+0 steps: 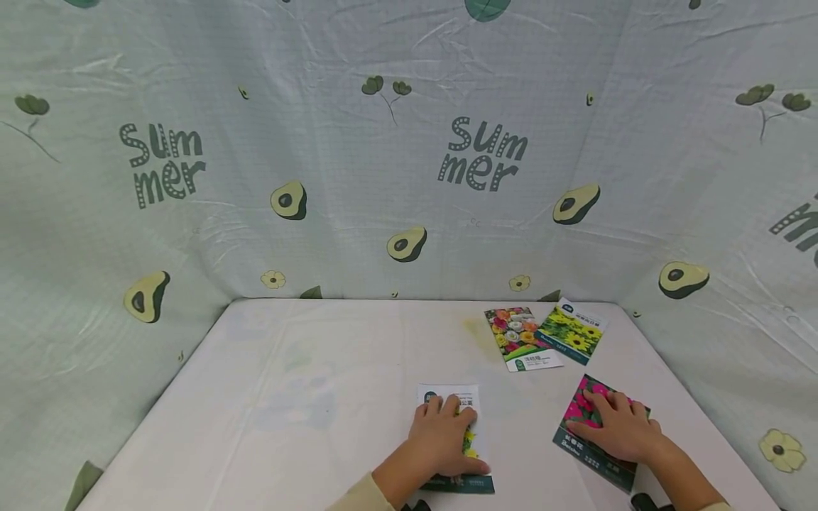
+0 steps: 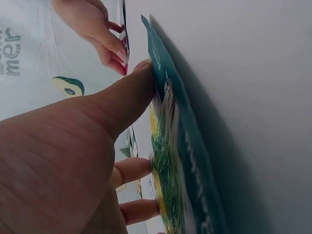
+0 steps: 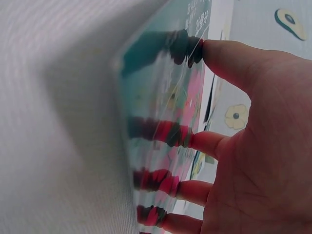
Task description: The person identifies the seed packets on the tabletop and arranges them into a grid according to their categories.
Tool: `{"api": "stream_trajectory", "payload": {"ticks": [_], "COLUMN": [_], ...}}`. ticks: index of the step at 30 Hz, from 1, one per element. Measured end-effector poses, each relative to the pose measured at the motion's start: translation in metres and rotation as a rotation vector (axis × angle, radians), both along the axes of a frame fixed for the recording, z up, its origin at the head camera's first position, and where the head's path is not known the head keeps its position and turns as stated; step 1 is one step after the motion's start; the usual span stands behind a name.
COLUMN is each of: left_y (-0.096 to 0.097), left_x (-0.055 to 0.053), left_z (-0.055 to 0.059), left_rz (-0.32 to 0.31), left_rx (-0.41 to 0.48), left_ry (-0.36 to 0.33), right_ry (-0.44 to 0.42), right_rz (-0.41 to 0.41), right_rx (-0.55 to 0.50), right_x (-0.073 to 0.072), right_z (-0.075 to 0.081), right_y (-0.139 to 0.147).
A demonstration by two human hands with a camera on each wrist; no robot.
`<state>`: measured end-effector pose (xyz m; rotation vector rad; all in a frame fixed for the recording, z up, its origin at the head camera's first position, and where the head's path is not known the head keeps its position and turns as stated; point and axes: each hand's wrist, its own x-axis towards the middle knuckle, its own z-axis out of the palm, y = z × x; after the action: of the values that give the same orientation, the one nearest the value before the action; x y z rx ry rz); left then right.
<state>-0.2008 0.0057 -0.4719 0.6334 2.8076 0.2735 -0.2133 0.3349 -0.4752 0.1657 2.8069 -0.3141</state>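
Note:
A seed packet with yellow flowers and a dark green bottom band (image 1: 469, 485) lies flat near the front of the white table. My left hand (image 1: 444, 436) rests on it with fingers spread, covering most of its middle. In the left wrist view, the thumb and fingertips touch the face of this packet (image 2: 168, 190). To the right, my right hand (image 1: 620, 429) lies across a tilted seed packet with pink flowers (image 1: 584, 452). The right wrist view has the thumb and extended fingertips touching that glossy packet (image 3: 165, 97), which reflects them.
Behind the right hand lie a packet with mixed-colour blooms (image 1: 511, 330) and a packet with yellow flowers (image 1: 575, 333), whose corner meets the first. A pale printed cloth (image 1: 339, 142) hangs behind and at both sides of the white table (image 1: 287, 411).

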Motion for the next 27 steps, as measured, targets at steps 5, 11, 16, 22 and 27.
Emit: {"api": "stream_trajectory", "payload": {"ticks": [5,11,16,22,27], "left_y": [-0.009,-0.017,-0.022,-0.027,-0.032], "left_x": [0.0,0.001,0.001,0.003,0.005], "left_z": [0.001,0.003,0.003,0.002,0.001], "left_rz": [-0.001,-0.001,0.003,0.01,0.009], "left_rx": [0.008,0.021,0.017,0.022,0.054], "left_ry": [-0.002,0.004,0.009,0.01,0.003], "right_ry": [-0.007,-0.009,-0.009,-0.005,-0.007], "right_rz": [0.003,0.0,0.0,0.005,0.003], "right_rx": [0.003,0.0,-0.007,-0.006,-0.005], "right_x": [0.0,-0.001,-0.001,0.0,0.001], "right_z": [0.001,0.001,0.001,0.002,0.004], "right_y": [-0.001,-0.001,0.001,-0.001,-0.002]}}
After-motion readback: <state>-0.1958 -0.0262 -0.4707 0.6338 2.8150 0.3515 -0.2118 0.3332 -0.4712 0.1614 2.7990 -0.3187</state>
